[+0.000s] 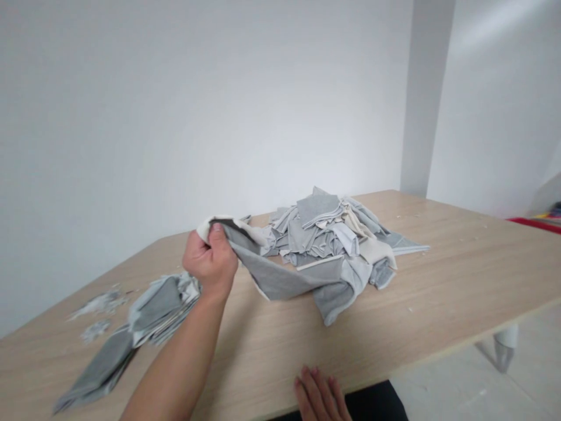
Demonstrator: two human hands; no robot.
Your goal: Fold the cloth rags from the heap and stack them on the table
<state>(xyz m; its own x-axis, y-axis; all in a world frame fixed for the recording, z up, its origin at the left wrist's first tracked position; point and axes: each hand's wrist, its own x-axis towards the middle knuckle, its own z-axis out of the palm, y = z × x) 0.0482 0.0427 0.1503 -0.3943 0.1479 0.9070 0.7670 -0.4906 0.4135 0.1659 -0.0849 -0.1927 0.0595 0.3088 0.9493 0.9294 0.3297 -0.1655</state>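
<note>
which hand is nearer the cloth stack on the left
Left: the left hand is raised just right of the stack; the right hand is farther right, at the near edge of the table.

Plain workroom (fabric pile (pixel 322 234), table (pixel 456 263))

No text, label, brand, number or sign can be read.
</note>
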